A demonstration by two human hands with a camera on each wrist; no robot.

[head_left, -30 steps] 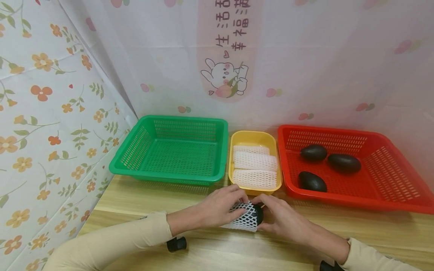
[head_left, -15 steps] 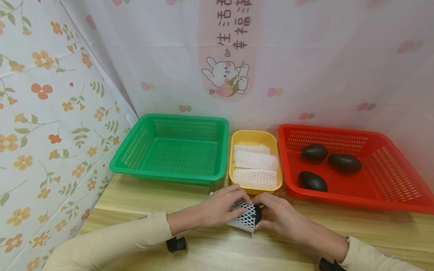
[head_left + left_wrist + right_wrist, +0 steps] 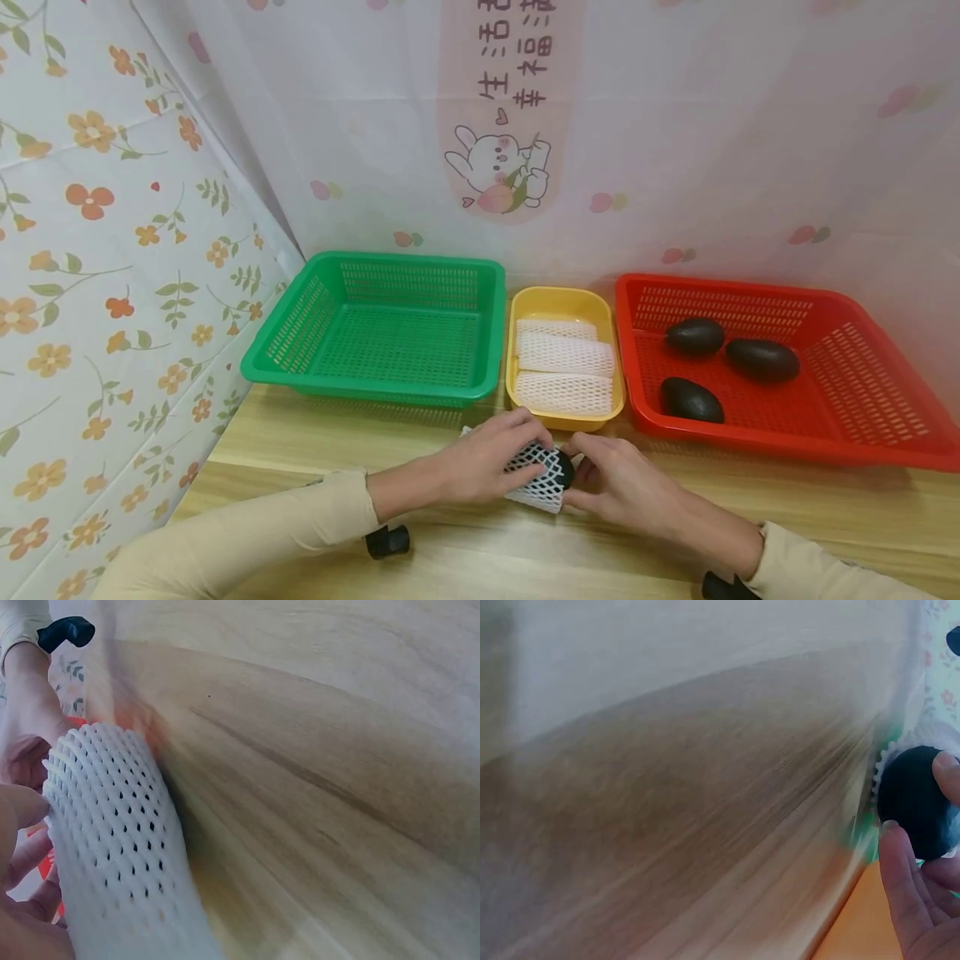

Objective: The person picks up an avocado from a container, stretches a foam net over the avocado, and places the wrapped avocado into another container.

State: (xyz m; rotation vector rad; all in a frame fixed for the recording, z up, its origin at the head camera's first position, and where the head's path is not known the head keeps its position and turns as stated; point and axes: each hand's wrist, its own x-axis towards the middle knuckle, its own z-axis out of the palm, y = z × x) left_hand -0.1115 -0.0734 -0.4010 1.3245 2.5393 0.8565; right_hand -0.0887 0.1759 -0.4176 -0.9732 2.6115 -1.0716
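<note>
A white foam net sleeve lies across the near part of the wooden table, with a dark avocado mostly inside it. My left hand grips the sleeve from above, thumb on the near side. At the right end, my right hand holds the avocado's bare tip between thumb and fingers. The right wrist view shows this dark rounded end ringed by the sleeve's scalloped edge. In the left wrist view, the mesh stretches along the fingers. The avocado's other end is hidden in the sleeve.
Behind the hands, a yellow tray holds several more foam net sleeves. At the left stands a green basket. To the right, a red basket contains three avocados. Printed cloth hangs behind and at the left.
The avocado has slid leftward, deeper into the net sleeve, so less of its dark end shows. My right hand has shifted slightly left with it; the left hand keeps its place.
</note>
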